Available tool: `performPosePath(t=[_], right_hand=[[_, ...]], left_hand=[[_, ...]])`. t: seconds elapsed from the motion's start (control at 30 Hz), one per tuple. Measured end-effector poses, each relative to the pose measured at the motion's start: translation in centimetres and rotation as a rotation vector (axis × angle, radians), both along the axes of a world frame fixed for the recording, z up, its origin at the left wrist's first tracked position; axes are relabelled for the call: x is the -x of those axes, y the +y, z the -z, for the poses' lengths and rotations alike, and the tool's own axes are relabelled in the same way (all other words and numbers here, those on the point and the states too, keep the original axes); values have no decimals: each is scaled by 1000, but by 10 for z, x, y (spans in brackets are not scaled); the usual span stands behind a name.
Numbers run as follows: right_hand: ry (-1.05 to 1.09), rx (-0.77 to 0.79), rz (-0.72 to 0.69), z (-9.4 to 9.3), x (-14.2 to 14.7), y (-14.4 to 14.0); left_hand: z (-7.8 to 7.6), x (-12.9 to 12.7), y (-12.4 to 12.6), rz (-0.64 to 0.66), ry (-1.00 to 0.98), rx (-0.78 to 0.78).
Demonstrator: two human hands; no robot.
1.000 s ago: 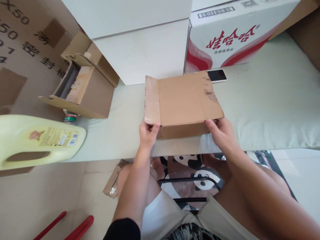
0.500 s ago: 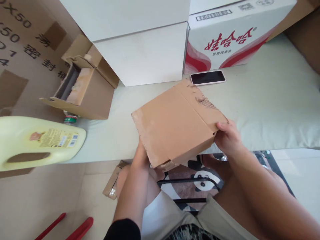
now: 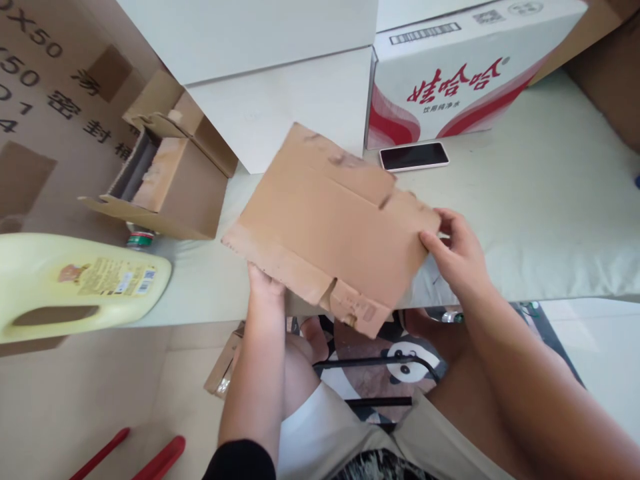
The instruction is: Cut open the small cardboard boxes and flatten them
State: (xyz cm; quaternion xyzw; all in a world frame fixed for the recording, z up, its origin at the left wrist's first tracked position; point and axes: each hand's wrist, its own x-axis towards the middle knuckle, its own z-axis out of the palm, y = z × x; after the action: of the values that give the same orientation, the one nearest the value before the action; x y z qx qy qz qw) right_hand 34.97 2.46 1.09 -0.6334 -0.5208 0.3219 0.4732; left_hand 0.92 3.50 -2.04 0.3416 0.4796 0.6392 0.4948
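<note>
Matt brown cardboard box (image 3: 330,220), scuffed; glossy phone (image 3: 413,156) screen.

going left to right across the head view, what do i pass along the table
yellow jug → open cardboard box → left hand → flat cardboard box → right hand

A single camera sits on the person's head and looks forward and steeply down, so the forearms enter from the bottom edge and the lap and floor fill the lower part. The left hand (image 3: 264,283) and right hand (image 3: 455,252) lie close below the lens, near the picture's middle, at the near edge of the pale table (image 3: 540,220). Farther ahead, the view reaches the white boxes (image 3: 280,100) at the top edge. The wide lens bends straight edges outward.
</note>
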Motion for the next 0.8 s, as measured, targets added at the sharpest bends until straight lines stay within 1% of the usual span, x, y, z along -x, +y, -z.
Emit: performPosePath(t=[0.03, 0.1, 0.17, 0.27, 0.33, 0.4, 0.43, 0.5, 0.53, 0.6, 0.63, 0.7, 0.77, 0.8], right_hand=[[109, 52, -45, 1, 1, 0], [340, 197, -195, 1, 4, -3], [472, 300, -320, -5, 9, -8], [498, 346, -370, -21, 11, -18], [507, 387, -336, -33, 3, -27], [524, 421, -236, -45, -17, -41], [523, 416, -164, -51, -30, -49], [487, 345, -7, -59, -63, -67], [445, 263, 121, -63, -80, -76], [277, 137, 382, -69, -114, -92], [143, 133, 506, -72, -129, -97], [-127, 212, 724, -78, -155, -100], [-322, 274, 839, -84, -174, -88], [-390, 272, 850, -88, -181, -75]], left_hand=[[-3, -2, 2, -3, -48, -10], [-7, -6, 6, 6, -138, -4], [-11, -11, 8, 29, -191, 26], [-16, -19, 6, 58, -291, 86], [-20, -24, 5, 92, -362, 161], [-25, -27, 4, 129, -410, 269], [-27, -28, 3, 147, -423, 316], [-32, -27, 2, 173, -435, 363], [-34, -27, 2, 180, -440, 363], [-38, -25, 0, 187, -453, 348], [-40, -25, -1, 184, -459, 344], [-43, -25, -2, 185, -468, 346], [-44, -26, -2, 183, -471, 349], [-44, -27, -1, 183, -471, 348]])
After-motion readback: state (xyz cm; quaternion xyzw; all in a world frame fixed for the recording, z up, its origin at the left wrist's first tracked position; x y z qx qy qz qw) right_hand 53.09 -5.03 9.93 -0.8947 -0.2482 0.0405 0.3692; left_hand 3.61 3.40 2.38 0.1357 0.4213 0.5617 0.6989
